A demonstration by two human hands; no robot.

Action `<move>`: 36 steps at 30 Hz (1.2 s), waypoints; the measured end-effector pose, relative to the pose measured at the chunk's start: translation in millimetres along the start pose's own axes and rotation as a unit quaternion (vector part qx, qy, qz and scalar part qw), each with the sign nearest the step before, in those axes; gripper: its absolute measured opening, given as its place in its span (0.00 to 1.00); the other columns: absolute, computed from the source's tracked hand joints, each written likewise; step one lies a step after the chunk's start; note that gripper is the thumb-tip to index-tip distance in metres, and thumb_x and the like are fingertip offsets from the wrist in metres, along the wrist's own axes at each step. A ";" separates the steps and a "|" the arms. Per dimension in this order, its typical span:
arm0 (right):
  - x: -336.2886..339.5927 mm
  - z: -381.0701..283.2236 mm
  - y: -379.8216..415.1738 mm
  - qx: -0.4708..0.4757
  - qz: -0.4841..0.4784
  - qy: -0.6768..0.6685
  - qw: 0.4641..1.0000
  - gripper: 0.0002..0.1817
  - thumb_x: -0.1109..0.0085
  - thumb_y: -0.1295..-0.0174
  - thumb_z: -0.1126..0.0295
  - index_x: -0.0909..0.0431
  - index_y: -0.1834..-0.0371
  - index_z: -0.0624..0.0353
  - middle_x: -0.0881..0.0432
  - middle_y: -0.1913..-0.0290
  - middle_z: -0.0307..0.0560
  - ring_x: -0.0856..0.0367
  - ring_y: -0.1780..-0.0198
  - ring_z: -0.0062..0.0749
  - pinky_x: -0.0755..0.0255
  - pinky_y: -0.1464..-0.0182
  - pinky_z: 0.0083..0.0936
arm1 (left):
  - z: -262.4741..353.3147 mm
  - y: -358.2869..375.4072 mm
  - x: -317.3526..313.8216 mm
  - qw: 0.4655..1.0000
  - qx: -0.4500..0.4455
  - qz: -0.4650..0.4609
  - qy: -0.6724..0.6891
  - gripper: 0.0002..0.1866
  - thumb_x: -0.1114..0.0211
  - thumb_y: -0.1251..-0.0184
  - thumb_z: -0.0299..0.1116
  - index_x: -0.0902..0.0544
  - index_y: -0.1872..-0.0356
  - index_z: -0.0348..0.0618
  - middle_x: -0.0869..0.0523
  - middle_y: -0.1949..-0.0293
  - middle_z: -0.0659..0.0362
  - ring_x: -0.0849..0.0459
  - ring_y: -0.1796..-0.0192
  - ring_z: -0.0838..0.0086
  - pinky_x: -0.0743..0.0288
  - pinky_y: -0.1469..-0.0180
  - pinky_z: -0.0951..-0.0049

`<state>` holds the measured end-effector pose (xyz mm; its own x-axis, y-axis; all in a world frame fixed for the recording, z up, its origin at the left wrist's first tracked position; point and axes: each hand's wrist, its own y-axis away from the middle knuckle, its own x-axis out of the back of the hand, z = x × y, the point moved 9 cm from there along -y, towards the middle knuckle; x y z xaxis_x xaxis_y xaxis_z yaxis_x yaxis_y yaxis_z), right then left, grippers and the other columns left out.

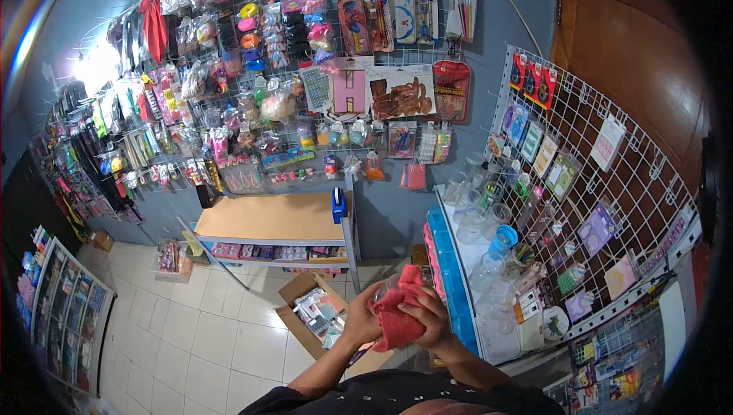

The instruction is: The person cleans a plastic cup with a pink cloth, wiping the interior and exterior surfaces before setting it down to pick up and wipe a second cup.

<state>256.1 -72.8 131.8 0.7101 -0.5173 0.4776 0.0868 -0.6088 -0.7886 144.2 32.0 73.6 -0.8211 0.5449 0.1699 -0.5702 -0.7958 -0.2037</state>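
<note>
In front of my chest, my left hand (362,317) is wrapped round a clear jar-like container (386,290), most of which is hidden by fingers and cloth. A red cloth (400,328) is draped over the container. My right hand (429,316) grips this cloth from the right, its fingers bent and pressing it against the container. Both hands are close together, level with the end of the white shelf (500,342). Similar clear containers (471,226) stand on that shelf, to the right of my hands.
An open cardboard box (290,290) with mixed packets sits on the tiled floor below. Ahead is a wooden-topped table (267,213) with a blue tape dispenser (338,205). Wire racks (592,121) of hanging goods line the walls. A blue basket (450,270) flanks the white shelf.
</note>
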 end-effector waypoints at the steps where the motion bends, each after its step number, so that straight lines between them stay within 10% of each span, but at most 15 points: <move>1: -3.7 11.3 6.6 -0.010 -0.023 0.011 1.000 0.37 0.25 0.52 0.44 0.19 0.43 0.56 0.26 0.34 0.57 0.29 0.32 0.53 0.38 0.29 0.51 | 8.6 0.7 3.8 1.000 -0.004 0.011 -0.019 0.44 0.17 0.59 0.39 0.25 0.36 0.36 0.15 0.46 0.50 0.16 0.43 0.68 0.25 0.40 0.68; 4: -3.5 24.0 0.3 -0.073 -0.002 -0.061 0.995 0.39 0.23 0.54 0.44 0.20 0.40 0.54 0.28 0.32 0.56 0.32 0.29 0.56 0.40 0.27 0.49 | 23.0 3.1 3.2 0.986 -0.114 -0.010 -0.121 0.46 0.16 0.62 0.41 0.25 0.37 0.37 0.15 0.46 0.49 0.15 0.43 0.62 0.24 0.40 0.67; 8: -5.8 27.0 4.4 -0.130 -0.012 -0.025 0.991 0.35 0.22 0.55 0.56 0.20 0.42 0.55 0.26 0.33 0.53 0.33 0.29 0.58 0.38 0.28 0.49 | 15.6 -1.0 -1.9 0.997 -0.040 -0.058 -0.024 0.47 0.15 0.65 0.41 0.24 0.37 0.38 0.16 0.45 0.48 0.17 0.41 0.61 0.26 0.38 0.66; 14: 3.7 14.9 -0.2 -0.019 0.042 0.010 0.999 0.31 0.23 0.53 0.58 0.20 0.45 0.58 0.23 0.38 0.54 0.30 0.31 0.57 0.35 0.31 0.49 | -2.3 4.6 -5.5 0.999 -0.039 0.031 -0.011 0.48 0.16 0.63 0.38 0.28 0.35 0.35 0.17 0.44 0.49 0.17 0.42 0.64 0.23 0.40 0.66; 17: 9.3 3.6 0.7 0.002 0.140 -0.065 0.988 0.33 0.25 0.49 0.55 0.21 0.43 0.60 0.24 0.36 0.54 0.31 0.30 0.56 0.36 0.30 0.48 | -32.9 -2.0 -6.3 0.988 -0.072 0.054 0.122 0.45 0.18 0.55 0.38 0.30 0.34 0.33 0.20 0.41 0.50 0.17 0.43 0.60 0.23 0.40 0.64; 20: -14.3 7.8 15.8 -0.063 0.054 -0.208 0.975 0.37 0.26 0.47 0.55 0.26 0.36 0.60 0.28 0.33 0.57 0.35 0.28 0.57 0.40 0.28 0.48 | -50.8 -9.1 2.0 0.878 0.115 0.084 0.456 0.38 0.23 0.44 0.36 0.31 0.35 0.32 0.22 0.39 0.49 0.18 0.41 0.59 0.24 0.38 0.62; 26: -37.2 9.6 27.3 -0.076 -0.040 -0.043 0.995 0.38 0.32 0.42 0.52 0.31 0.31 0.58 0.39 0.25 0.61 0.49 0.23 0.66 0.48 0.24 0.52 | -55.0 -12.7 5.7 0.957 0.070 0.077 0.269 0.32 0.25 0.40 0.34 0.28 0.37 0.33 0.20 0.41 0.52 0.19 0.42 0.64 0.26 0.37 0.65; 31: -17.9 60.3 24.7 -0.309 0.039 -0.228 0.923 0.29 0.47 0.30 0.49 0.29 0.38 0.63 0.22 0.41 0.53 0.24 0.38 0.44 0.35 0.34 0.38 | -55.3 4.1 -26.1 0.943 0.065 -0.013 0.327 0.28 0.28 0.36 0.38 0.27 0.39 0.36 0.19 0.43 0.56 0.19 0.43 0.66 0.26 0.37 0.66; 36: -29.5 30.6 14.1 -0.196 -0.040 -0.139 0.970 0.32 0.36 0.36 0.63 0.35 0.31 0.63 0.32 0.32 0.60 0.31 0.32 0.52 0.40 0.30 0.41 | -38.9 -4.9 -9.0 0.926 0.024 0.034 0.376 0.30 0.32 0.33 0.44 0.27 0.38 0.33 0.18 0.42 0.51 0.19 0.41 0.65 0.26 0.36 0.65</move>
<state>257.7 -47.8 94.7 0.8776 -0.3107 0.3651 -0.0847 -0.8501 -0.5198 153.4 41.3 35.6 -0.6502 0.5087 -0.5643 -0.5299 -0.8359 -0.1430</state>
